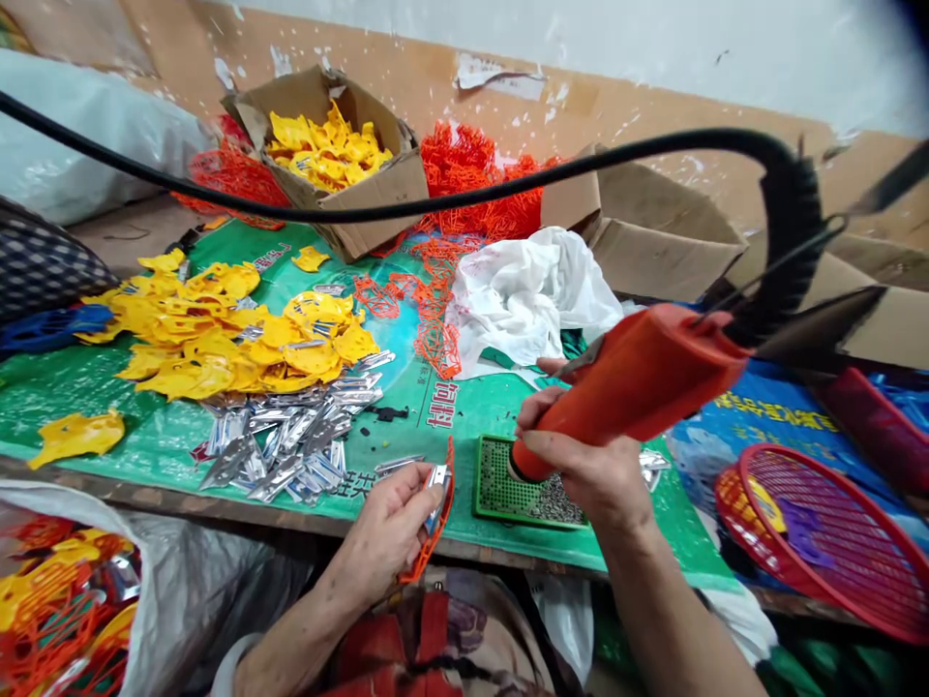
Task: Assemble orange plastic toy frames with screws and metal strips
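Note:
My left hand (388, 528) is closed on an orange plastic frame piece (439, 513) with a shiny metal blade (437, 479) set against it, near the table's front edge. My right hand (581, 465) grips an orange electric screwdriver (639, 382), its tip pressed down into a green tray of small screws (519, 489). A thick black cable (406, 205) runs from the tool's rear across the view to the left.
A pile of metal blades (290, 436) and yellow plastic pieces (218, 334) lie on the green mat (450, 407). A cardboard box of yellow parts (330, 155), orange frames (471, 179), a white bag (523, 290) and red rackets (834, 532) surround them.

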{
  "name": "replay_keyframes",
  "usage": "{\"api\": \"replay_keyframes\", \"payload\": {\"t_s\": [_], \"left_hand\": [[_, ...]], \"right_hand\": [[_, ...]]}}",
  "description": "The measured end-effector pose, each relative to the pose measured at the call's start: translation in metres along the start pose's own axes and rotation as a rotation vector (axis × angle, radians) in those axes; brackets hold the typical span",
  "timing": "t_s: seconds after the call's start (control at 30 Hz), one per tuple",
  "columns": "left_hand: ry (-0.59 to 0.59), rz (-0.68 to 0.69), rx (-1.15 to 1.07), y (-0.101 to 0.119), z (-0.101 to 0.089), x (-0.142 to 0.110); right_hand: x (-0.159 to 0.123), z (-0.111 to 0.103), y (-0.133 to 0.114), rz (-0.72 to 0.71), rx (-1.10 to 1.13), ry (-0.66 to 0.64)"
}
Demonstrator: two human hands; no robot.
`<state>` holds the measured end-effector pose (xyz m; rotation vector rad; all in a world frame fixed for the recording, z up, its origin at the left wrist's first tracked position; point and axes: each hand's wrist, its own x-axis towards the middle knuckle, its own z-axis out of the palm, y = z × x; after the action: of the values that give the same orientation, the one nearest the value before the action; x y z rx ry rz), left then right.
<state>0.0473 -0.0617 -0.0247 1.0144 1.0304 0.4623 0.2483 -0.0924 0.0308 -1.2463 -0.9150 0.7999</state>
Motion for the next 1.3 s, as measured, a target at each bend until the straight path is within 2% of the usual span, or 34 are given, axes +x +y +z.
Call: {"api": "replay_keyframes", "payload": {"t_s": [0.23,0.4,0.9,1.3], "left_hand": [[-0.035,0.054,0.035,-0.003,-0.004,0.002],[-0.02,0.122,0.071,-0.002,-0.002,0.002],[-0.023,0.073,0.055,-0.002,-0.001,0.003],[-0.009,0.068,0.053,-0.001,0.001,0.003]], "right_hand": [[-0.005,0.001,0.013,-0.084,-0.051,0.054],[-0.003,0.003,0.016,-0.08,0.0,0.101],[-0.008,0.004,0.018,-0.097,-0.002,0.079],[-0.006,0.0,0.017,-0.082,-0.031,0.121]]}}
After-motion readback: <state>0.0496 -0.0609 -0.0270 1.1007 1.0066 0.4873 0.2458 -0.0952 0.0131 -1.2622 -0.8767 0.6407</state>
